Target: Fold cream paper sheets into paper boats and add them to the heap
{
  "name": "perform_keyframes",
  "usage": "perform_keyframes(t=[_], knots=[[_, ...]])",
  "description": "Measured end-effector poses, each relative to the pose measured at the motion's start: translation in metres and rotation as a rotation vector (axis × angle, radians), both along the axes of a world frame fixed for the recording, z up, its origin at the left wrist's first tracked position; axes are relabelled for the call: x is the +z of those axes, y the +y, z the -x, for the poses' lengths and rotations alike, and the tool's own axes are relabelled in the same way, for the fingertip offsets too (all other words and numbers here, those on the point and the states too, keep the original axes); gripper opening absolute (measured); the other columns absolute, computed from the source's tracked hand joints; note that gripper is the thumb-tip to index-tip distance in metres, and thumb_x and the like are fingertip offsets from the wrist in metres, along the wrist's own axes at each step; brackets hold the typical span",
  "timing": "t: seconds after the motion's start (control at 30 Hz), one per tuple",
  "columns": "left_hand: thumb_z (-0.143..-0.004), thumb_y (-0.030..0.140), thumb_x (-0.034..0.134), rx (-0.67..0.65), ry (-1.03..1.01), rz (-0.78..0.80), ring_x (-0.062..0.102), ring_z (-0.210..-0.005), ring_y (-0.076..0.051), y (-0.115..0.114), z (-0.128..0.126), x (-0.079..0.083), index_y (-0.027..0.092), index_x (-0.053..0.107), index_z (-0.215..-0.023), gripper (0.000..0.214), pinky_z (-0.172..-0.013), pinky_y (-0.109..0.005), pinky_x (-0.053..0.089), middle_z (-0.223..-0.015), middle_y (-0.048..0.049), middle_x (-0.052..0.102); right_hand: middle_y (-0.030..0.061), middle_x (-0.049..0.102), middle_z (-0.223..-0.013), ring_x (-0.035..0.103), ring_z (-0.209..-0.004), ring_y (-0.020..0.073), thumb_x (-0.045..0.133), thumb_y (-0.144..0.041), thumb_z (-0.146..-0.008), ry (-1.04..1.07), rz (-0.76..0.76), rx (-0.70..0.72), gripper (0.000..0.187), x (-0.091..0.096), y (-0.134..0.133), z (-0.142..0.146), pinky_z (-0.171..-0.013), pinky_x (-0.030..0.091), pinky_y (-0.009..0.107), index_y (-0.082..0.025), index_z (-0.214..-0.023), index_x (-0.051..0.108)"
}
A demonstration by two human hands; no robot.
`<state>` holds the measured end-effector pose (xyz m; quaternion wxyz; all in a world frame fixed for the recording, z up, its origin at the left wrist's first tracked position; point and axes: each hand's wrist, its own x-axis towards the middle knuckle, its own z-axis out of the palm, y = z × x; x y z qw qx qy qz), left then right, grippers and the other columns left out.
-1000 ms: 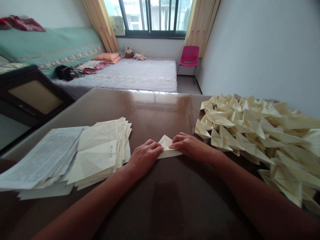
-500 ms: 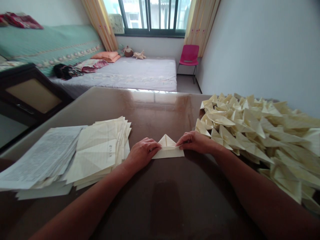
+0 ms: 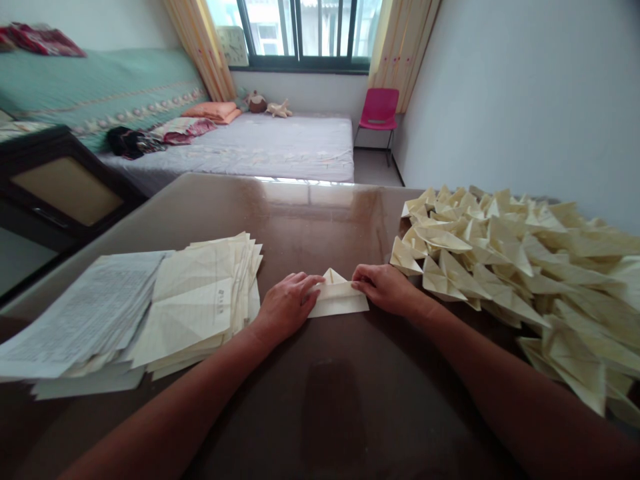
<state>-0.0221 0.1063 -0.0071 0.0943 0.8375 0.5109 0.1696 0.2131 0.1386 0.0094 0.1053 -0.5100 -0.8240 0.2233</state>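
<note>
A small cream folded paper piece (image 3: 337, 298) with a pointed top lies on the glossy brown table (image 3: 320, 220), between my hands. My left hand (image 3: 286, 305) rests at its left end, fingers pressed onto the paper's upper fold. My right hand (image 3: 383, 288) pinches the fold at its right end. A stack of flat creased cream sheets (image 3: 197, 300) lies just left of my left hand. A large heap of folded cream paper shapes (image 3: 520, 267) covers the table's right side, next to my right wrist.
Printed grey sheets (image 3: 75, 320) lie at the far left under the cream stack. Beyond the table are a bed (image 3: 280, 143), a pink chair (image 3: 379, 113), a window and a dark cabinet (image 3: 60, 187) at the left. A white wall runs along the right.
My hands first slid apart along the paper, then both drew in slightly. My left fingers now reach onto the upper fold, and the piece lies flatter.
</note>
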Motion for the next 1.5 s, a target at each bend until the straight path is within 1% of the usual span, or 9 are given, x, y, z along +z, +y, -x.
perform_keyframes(t=[0.27, 0.37, 0.5, 0.63, 0.83, 1.07, 1.3, 1.4, 1.5], knots=[[-0.096, 0.027, 0.043, 0.014, 0.222, -0.108, 0.055, -0.092, -0.018, -0.005, -0.006, -0.002, 0.032, 0.043, -0.136, 0.041, -0.075, -0.028, 0.047, -0.103, -0.0041, 0.057, 0.0043, 0.071, -0.089, 0.065, -0.079, 0.0202, 0.048, -0.036, -0.091, -0.225, -0.075, -0.017, 0.016, -0.002, -0.004, 0.007, -0.061, 0.034, 0.026, -0.022, -0.094, 0.056], [-0.094, 0.022, 0.048, -0.099, 0.279, -0.204, 0.046, -0.115, -0.022, -0.009, -0.006, 0.000, 0.035, 0.045, -0.134, 0.042, -0.088, -0.034, 0.043, -0.125, -0.0044, 0.052, 0.0027, 0.070, -0.090, 0.064, -0.080, 0.0206, 0.048, -0.037, -0.091, -0.242, -0.085, -0.027, 0.016, -0.002, -0.006, 0.007, -0.058, 0.033, 0.027, -0.024, -0.100, 0.054], [-0.095, 0.024, 0.046, -0.267, 0.365, -0.196, 0.046, -0.115, -0.023, -0.014, -0.008, 0.003, 0.026, 0.050, -0.128, 0.034, -0.092, -0.036, 0.039, -0.122, -0.0035, 0.057, 0.0040, 0.067, -0.099, 0.061, -0.084, 0.0211, 0.047, -0.035, -0.093, -0.272, -0.167, -0.022, 0.017, 0.006, -0.013, 0.010, -0.060, 0.035, 0.029, -0.025, -0.102, 0.057], [-0.096, 0.019, 0.042, -0.253, 0.421, -0.226, 0.046, -0.116, -0.024, -0.019, -0.013, 0.006, 0.018, 0.052, -0.125, 0.031, -0.096, -0.039, 0.036, -0.120, -0.0060, 0.058, 0.0092, 0.058, -0.119, 0.051, -0.106, 0.0258, 0.050, -0.025, -0.092, -0.336, -0.376, 0.184, 0.019, 0.018, -0.033, 0.022, -0.076, 0.039, 0.035, -0.025, -0.107, 0.062], [-0.094, 0.020, 0.045, -0.263, 0.452, -0.146, 0.051, -0.105, -0.022, -0.023, -0.017, 0.011, 0.017, 0.051, -0.125, 0.031, -0.086, -0.037, 0.045, -0.116, -0.0064, 0.058, 0.0138, 0.061, -0.108, 0.052, -0.098, 0.0277, 0.044, -0.013, -0.091, -0.518, -0.312, 0.220, 0.032, 0.023, -0.062, 0.036, -0.074, 0.042, 0.041, -0.010, -0.120, 0.057], [-0.093, 0.017, 0.045, -0.217, 0.485, -0.134, 0.052, -0.101, -0.023, -0.024, -0.012, 0.013, 0.015, 0.051, -0.125, 0.033, -0.077, -0.034, 0.050, -0.115, -0.0084, 0.058, 0.0181, 0.061, -0.108, 0.056, -0.092, 0.0267, 0.040, -0.006, -0.088, -0.631, -0.206, 0.128, 0.031, 0.027, -0.065, 0.032, -0.069, 0.041, 0.038, -0.010, -0.105, 0.066], [-0.091, 0.015, 0.045, -0.177, 0.448, -0.127, 0.053, -0.093, -0.023, -0.022, -0.004, 0.015, 0.015, 0.058, -0.117, 0.029, -0.074, -0.034, 0.051, -0.100, -0.0078, 0.060, 0.0144, 0.063, -0.093, 0.057, -0.087, 0.0247, 0.043, -0.013, -0.091, -0.562, -0.204, 0.028, 0.024, 0.027, -0.045, 0.025, -0.068, 0.040, 0.035, -0.014, -0.090, 0.067], [-0.091, 0.019, 0.046, -0.164, 0.380, -0.146, 0.052, -0.091, -0.022, -0.020, -0.002, 0.014, 0.018, 0.060, -0.112, 0.026, -0.074, -0.034, 0.050, -0.096, -0.0066, 0.060, 0.0117, 0.061, -0.100, 0.054, -0.099, 0.0256, 0.048, -0.035, -0.094, -0.399, -0.307, -0.028, 0.024, 0.017, -0.027, 0.020, -0.073, 0.042, 0.034, -0.017, -0.096, 0.063], [-0.092, 0.022, 0.045, -0.143, 0.358, -0.170, 0.053, -0.087, -0.021, -0.018, -0.002, 0.013, 0.020, 0.061, -0.104, 0.020, -0.071, -0.033, 0.048, -0.093, -0.0055, 0.060, 0.0079, 0.059, -0.103, 0.052, -0.101, 0.0221, 0.061, -0.045, -0.085, -0.196, -0.243, 0.002, 0.028, 0.002, -0.015, 0.016, -0.075, 0.043, 0.030, -0.020, -0.096, 0.061]])
